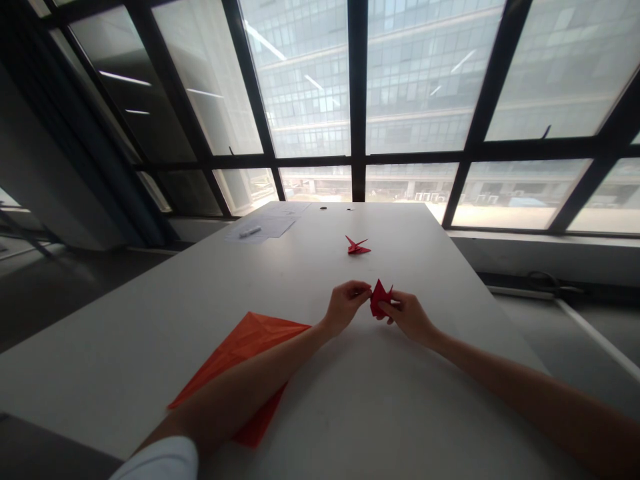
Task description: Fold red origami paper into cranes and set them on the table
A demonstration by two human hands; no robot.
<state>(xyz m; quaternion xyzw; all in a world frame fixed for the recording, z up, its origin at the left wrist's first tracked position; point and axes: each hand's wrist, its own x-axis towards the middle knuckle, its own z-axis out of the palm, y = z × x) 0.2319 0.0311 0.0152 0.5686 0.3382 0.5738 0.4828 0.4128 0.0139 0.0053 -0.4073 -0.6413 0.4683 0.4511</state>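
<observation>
A small red origami crane (pixel 379 298) with pointed tips is held above the white table. My right hand (pixel 407 315) grips its right side and lower edge between thumb and fingers. At its left tip, my left hand (pixel 347 303) is closed in a pinch; the fingertips touch the paper there. Farther out on the table lies a second red origami crane (pixel 357 248), its points spread. Under my left forearm lie orange-red paper sheets (pixel 250 340), partly hidden by the arm.
The long white table (pixel 310 280) runs toward the large windows (pixel 310 80). White papers (pixel 275 223) lie at its far left with a white marker-like object (pixel 250 231) on them. A small dark round spot (pixel 323 208) shows near the far edge.
</observation>
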